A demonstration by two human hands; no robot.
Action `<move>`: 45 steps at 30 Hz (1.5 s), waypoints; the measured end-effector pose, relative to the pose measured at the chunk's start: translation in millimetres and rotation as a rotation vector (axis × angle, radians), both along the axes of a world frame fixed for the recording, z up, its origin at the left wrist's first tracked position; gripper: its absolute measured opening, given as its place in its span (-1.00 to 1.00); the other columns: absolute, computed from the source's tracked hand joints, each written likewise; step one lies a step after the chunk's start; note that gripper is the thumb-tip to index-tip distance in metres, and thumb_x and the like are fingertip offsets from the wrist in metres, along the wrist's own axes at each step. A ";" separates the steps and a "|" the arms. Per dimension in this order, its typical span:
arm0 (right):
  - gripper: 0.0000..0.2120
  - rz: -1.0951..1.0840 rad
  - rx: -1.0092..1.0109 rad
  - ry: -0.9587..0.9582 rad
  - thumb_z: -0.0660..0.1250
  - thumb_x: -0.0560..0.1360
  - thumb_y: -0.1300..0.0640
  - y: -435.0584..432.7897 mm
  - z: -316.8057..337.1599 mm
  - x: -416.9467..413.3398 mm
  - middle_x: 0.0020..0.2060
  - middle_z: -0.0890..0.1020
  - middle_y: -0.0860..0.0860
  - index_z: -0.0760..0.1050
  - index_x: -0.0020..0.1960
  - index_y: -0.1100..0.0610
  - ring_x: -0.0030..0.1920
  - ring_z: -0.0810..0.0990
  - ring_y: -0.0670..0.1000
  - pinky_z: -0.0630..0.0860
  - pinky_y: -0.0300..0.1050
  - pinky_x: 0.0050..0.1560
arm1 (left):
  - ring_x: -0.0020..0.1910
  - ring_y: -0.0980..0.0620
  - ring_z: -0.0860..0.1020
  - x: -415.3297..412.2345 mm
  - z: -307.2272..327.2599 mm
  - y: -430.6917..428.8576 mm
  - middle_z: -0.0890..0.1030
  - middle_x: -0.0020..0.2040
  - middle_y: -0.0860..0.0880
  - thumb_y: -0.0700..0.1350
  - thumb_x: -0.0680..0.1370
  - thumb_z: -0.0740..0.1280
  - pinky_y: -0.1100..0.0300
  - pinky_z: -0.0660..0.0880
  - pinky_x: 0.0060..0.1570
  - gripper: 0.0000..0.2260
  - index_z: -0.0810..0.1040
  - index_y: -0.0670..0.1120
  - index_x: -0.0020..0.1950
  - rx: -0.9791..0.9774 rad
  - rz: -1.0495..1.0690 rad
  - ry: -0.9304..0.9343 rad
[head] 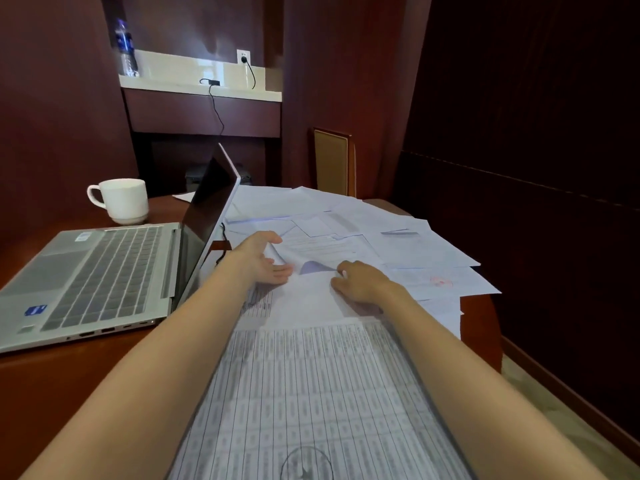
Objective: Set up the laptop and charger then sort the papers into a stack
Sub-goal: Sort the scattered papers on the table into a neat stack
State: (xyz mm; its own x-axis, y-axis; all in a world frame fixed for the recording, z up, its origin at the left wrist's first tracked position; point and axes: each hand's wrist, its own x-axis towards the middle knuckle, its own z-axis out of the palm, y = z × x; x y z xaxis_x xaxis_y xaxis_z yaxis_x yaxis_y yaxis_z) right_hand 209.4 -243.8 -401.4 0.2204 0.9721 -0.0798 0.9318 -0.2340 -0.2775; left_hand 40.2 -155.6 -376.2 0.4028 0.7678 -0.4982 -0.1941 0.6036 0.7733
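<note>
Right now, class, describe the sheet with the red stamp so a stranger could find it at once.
Start at the open laptop on the wooden table. Cross the scattered papers to the table's right edge, just beyond the right hand. That sheet alone carries a round red stamp.

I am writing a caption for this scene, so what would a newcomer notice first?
Loose papers cover the right side of the table, with a large gridded sheet nearest the camera. The left hand and right hand reach into them at the centre. An open silver laptop sits on the left, a white mug behind it.
</note>
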 end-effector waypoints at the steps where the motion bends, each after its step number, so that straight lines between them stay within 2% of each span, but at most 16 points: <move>1: -0.59 -0.004 0.028 -0.015 0.05 0.60 -0.02 2.2 2.0 2.2 0.31 0.43 0.14 0.31 0.37 0.16 0.28 0.41 0.16 0.35 -0.01 0.19 | 0.30 -0.20 0.41 3.0 -2.4 1.9 0.38 0.31 -0.28 -0.15 0.55 0.24 0.00 0.32 0.30 -0.48 0.13 -0.28 0.43 0.005 -0.008 -0.016; 4: -0.59 -0.008 0.070 -0.058 0.11 0.59 0.00 9.0 9.7 12.8 0.34 0.43 0.08 0.30 0.41 0.08 0.32 0.40 0.12 0.35 -0.06 0.21 | -0.15 -0.10 0.52 16.8 -11.0 3.5 0.47 -0.04 -0.17 -0.18 0.56 0.25 0.11 0.56 -0.19 -0.85 0.41 -0.24 0.07 0.118 -0.032 0.008; 6: -0.59 -0.043 0.101 -0.097 0.16 0.58 0.03 12.9 12.1 21.6 0.31 0.45 0.06 0.30 0.40 0.07 0.29 0.42 0.11 0.36 -0.07 0.19 | -0.30 -0.08 0.54 25.9 -21.3 8.9 0.49 -0.08 -0.17 -0.28 0.54 0.28 0.18 0.57 -0.45 -0.97 0.46 -0.25 -0.06 0.225 0.024 0.084; 9: -0.55 -0.154 0.153 -0.204 0.22 0.53 0.12 17.5 6.1 34.9 0.27 0.43 0.14 0.26 0.40 0.14 0.27 0.40 0.16 0.35 0.00 0.20 | -0.47 -0.05 0.62 29.5 -33.7 17.7 0.55 -0.14 -0.18 -0.42 0.49 0.27 0.23 0.58 -0.47 -0.83 0.45 -0.34 0.08 0.295 0.066 0.143; 11: -0.51 -0.262 0.142 -0.203 0.23 0.52 0.07 19.6 0.0 43.7 0.27 0.39 0.17 0.23 0.40 0.17 0.27 0.38 0.20 0.32 0.04 0.23 | -0.38 -0.07 0.60 25.5 -33.1 19.5 0.53 -0.18 -0.19 -0.44 0.49 0.23 0.27 0.56 -0.51 -0.87 0.46 -0.32 -0.01 0.277 0.030 0.135; 14: -0.41 -0.410 0.070 -0.050 0.25 0.47 -0.06 23.4 -2.7 54.7 0.29 0.37 0.18 0.19 0.39 0.18 0.29 0.35 0.22 0.34 0.08 0.27 | -0.35 -0.01 0.55 16.2 -28.0 17.3 0.50 -0.27 -0.15 -0.40 0.49 0.19 0.36 0.52 -0.53 -0.84 0.43 -0.21 -0.24 0.218 -0.017 0.118; 19: -0.36 -0.461 -0.014 0.144 0.32 0.37 0.02 29.1 9.8 68.1 0.22 0.43 0.13 0.19 0.36 0.20 0.20 0.45 0.17 0.43 0.02 0.18 | -0.70 0.15 0.40 15.6 -26.2 10.6 0.43 -0.62 -0.04 -0.30 0.46 0.17 0.45 0.30 -0.67 -0.87 0.37 -0.17 -0.29 0.268 -0.090 0.301; 22: -0.50 -0.437 -0.035 0.045 0.28 0.44 0.04 29.5 16.0 72.2 0.18 0.48 0.10 0.28 0.31 0.22 0.10 0.47 0.13 0.39 -0.11 -0.01 | -0.66 0.14 0.30 12.3 -24.1 10.8 0.37 -0.64 0.00 -0.29 0.44 0.17 0.45 0.22 -0.69 -0.83 0.33 -0.15 -0.35 0.290 -0.137 0.336; 26: -0.68 -0.386 -0.014 -0.228 0.22 0.47 0.14 33.6 15.4 77.2 0.05 0.53 0.09 0.40 0.19 0.21 0.04 0.51 0.13 0.38 -0.12 -0.04 | -0.69 0.17 0.26 3.9 -22.5 14.4 0.35 -0.61 0.03 -0.30 0.43 0.15 0.46 0.12 -0.70 -0.80 0.29 -0.11 -0.37 0.281 -0.169 0.305; 28: -0.77 -0.369 0.006 -0.315 0.19 0.50 0.18 34.8 16.6 80.9 0.09 0.54 0.11 0.43 0.13 0.20 0.06 0.51 0.13 0.39 -0.12 -0.04 | -0.69 0.17 0.27 2.3 -23.2 15.4 0.35 -0.60 0.02 -0.30 0.43 0.15 0.46 0.13 -0.70 -0.81 0.29 -0.11 -0.36 0.273 -0.195 0.319; 30: -0.84 -0.361 0.017 -0.388 0.17 0.54 0.24 34.8 15.0 84.5 0.15 0.54 0.13 0.44 0.10 0.19 0.07 0.51 0.13 0.42 -0.11 0.00 | -0.64 0.15 0.35 1.2 -24.4 16.0 0.41 -0.53 0.00 -0.31 0.43 0.15 0.45 0.21 -0.68 -0.84 0.34 -0.13 -0.33 0.269 -0.219 0.289; 32: -0.81 -0.356 0.032 -0.453 0.17 0.53 0.33 32.6 9.5 85.6 0.13 0.56 0.13 0.45 0.11 0.21 0.12 0.54 0.13 0.46 -0.11 0.03 | -0.47 0.10 0.52 1.7 -26.5 16.0 0.56 -0.33 -0.04 -0.31 0.44 0.17 0.40 0.41 -0.57 -0.87 0.48 -0.15 -0.20 0.268 -0.239 0.181; 34: -0.87 -0.352 0.057 -0.489 0.20 0.50 0.38 29.6 3.8 86.5 0.03 0.58 0.13 0.44 -0.04 0.20 0.06 0.56 0.13 0.47 -0.10 -0.01 | -0.36 0.05 0.63 2.7 -27.8 16.3 0.64 -0.22 -0.07 -0.29 0.49 0.19 0.32 0.55 -0.45 -0.84 0.54 -0.15 -0.07 0.269 -0.211 0.097; 37: -0.71 -0.355 0.108 -0.419 0.23 0.46 0.37 26.4 7.6 88.2 -0.23 0.44 0.07 0.22 -0.34 0.15 -0.14 0.43 0.10 0.36 -0.14 -0.16 | -0.25 -0.01 0.61 6.7 -31.8 17.8 0.64 -0.13 -0.12 -0.34 0.53 0.15 0.26 0.59 -0.41 -0.81 0.51 -0.22 0.05 0.288 -0.090 0.056; 42: -0.70 -0.323 0.305 -0.095 0.16 0.47 0.30 24.5 22.9 77.6 -0.37 0.34 0.04 0.18 -0.40 0.12 -0.20 0.39 0.12 0.26 -0.19 -0.30 | -0.02 -0.11 0.59 -0.9 -36.7 20.9 0.61 0.05 -0.16 -0.42 0.48 0.09 0.12 0.56 -0.09 -0.63 0.47 -0.28 0.24 0.335 -0.130 0.160; 45: -0.65 -0.215 0.415 0.059 0.19 0.47 0.25 22.8 26.7 58.5 -0.44 0.31 0.02 0.17 -0.44 0.11 -0.25 0.37 0.11 0.18 -0.16 -0.44 | -0.08 -0.08 0.64 -6.1 -29.2 13.9 0.66 -0.01 -0.13 -0.43 0.47 0.09 0.20 0.59 -0.17 -0.65 0.55 -0.22 0.13 0.317 -0.269 0.216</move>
State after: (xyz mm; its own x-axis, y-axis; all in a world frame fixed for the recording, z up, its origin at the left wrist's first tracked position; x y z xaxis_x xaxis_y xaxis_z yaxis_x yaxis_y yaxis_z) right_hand 267.9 -221.0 -374.7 0.4274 0.8571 0.2878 0.8539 -0.2781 -0.4399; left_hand 34.1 -141.8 -405.3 0.5213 0.7782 -0.3501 0.1227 0.3376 0.9332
